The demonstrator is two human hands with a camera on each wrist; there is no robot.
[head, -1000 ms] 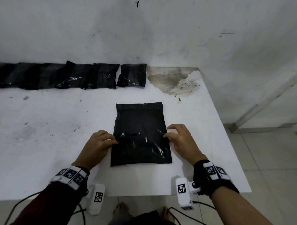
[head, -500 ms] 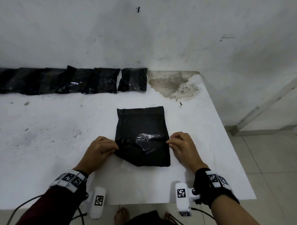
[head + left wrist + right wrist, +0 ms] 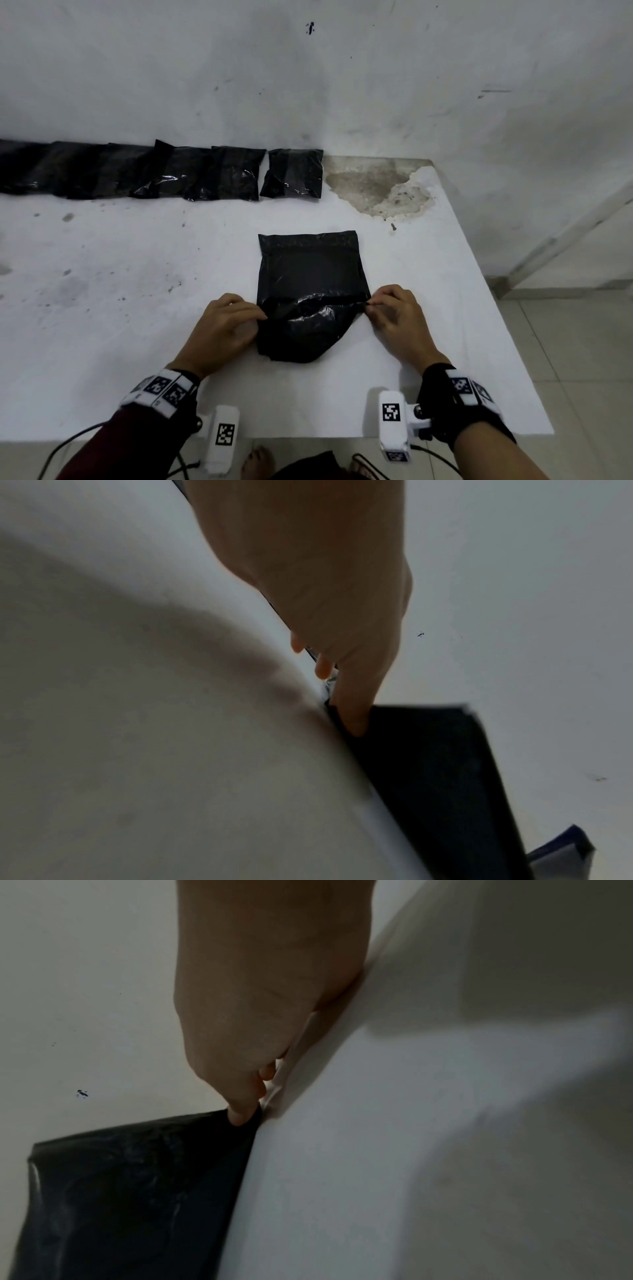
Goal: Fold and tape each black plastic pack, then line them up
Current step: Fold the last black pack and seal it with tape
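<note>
A black plastic pack (image 3: 310,270) lies on the white table (image 3: 120,308) in front of me, its near end lifted and curling toward the far end. My left hand (image 3: 236,320) pinches the pack's left edge, and my right hand (image 3: 387,313) pinches its right edge. The left wrist view shows my left hand (image 3: 346,685) with a finger pressed into the black pack (image 3: 435,777). The right wrist view shows my right hand (image 3: 246,1102) pinching a corner of the black pack (image 3: 137,1191). A row of folded black packs (image 3: 191,173) lies along the wall at the table's far edge.
A patch of peeled, stained surface (image 3: 376,186) marks the table's far right corner. The table's right edge (image 3: 496,308) drops to a tiled floor (image 3: 582,342). Bare feet (image 3: 257,462) show under the near edge.
Both hands went from resting at the flat pack's sides to pinching its edges. The pack's near end has lifted off the table and rolled toward the far end.
</note>
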